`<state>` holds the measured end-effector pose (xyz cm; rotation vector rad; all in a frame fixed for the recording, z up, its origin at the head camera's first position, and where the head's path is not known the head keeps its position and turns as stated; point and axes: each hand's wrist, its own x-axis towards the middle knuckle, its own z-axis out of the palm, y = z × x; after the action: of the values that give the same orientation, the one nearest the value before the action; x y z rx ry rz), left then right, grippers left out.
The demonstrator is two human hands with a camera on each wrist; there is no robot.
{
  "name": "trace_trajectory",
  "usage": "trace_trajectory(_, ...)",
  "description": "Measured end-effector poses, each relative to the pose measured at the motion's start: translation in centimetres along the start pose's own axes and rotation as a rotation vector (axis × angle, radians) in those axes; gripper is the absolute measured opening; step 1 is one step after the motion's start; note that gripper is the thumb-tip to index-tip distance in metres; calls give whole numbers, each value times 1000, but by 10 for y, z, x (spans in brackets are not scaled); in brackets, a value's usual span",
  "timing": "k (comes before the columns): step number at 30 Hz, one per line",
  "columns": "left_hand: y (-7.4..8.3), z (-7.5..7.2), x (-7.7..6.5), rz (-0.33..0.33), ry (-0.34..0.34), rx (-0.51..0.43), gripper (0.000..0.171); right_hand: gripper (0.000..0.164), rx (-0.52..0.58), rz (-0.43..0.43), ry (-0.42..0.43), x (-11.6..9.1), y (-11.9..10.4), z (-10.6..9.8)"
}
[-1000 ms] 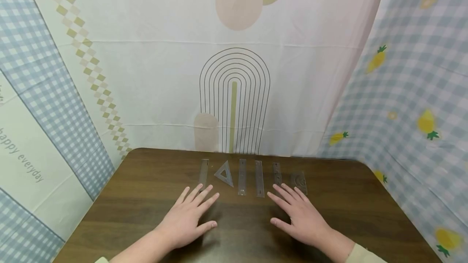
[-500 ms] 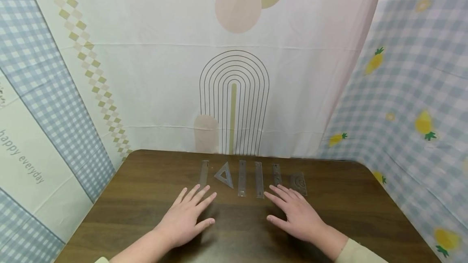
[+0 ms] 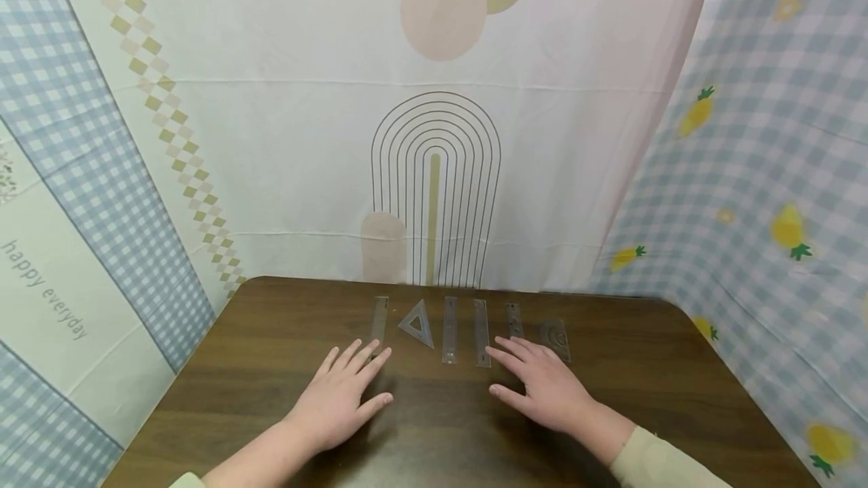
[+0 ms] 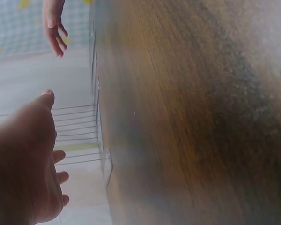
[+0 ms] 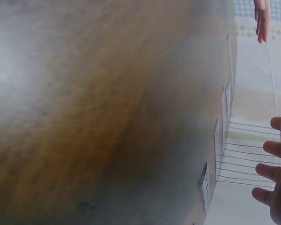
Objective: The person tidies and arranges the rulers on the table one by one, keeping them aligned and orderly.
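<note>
My left hand [image 3: 332,404] hovers over the table with its fingers spread and nothing in it. Its fingertips overlap the near end of the leftmost clear ruler [image 3: 381,313] in the head view. To the right lie a small clear set square [image 3: 425,329], then two clear rulers, one [image 3: 450,330] beside the other [image 3: 481,322]. A shorter ruler [image 3: 514,313] and a clear plate with curved lines [image 3: 556,336] come last. My right hand [image 3: 551,391], also holding nothing, has its fingers outstretched before these two. Both wrist views show the hands raised above the tabletop.
The dark wooden table [image 3: 434,428] has rounded far corners. A printed white cloth [image 3: 291,157] hangs right behind its far edge, and checked cloth [image 3: 759,172] with pineapples hangs at the right.
Both hands have shifted slightly to the left, the right one also a little farther from the body. The rulers and the set square lie as before.
</note>
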<state>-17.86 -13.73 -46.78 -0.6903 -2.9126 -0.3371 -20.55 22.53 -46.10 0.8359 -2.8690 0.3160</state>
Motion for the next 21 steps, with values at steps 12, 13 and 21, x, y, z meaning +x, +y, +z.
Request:
trace_trajectory(12, -6, -2, 1, -67, -11, -16, 68, 55, 3, -26, 14, 26, -6, 8)
trace_trajectory(13, -7, -1, 1, -70, -8, -21, 68, 54, 1, -30, 17, 29, -7, 8)
trace_trajectory(21, -16, 3, 7, -120, 3, -39, 68, 52, -4, -41, 35, 47, -14, 15)
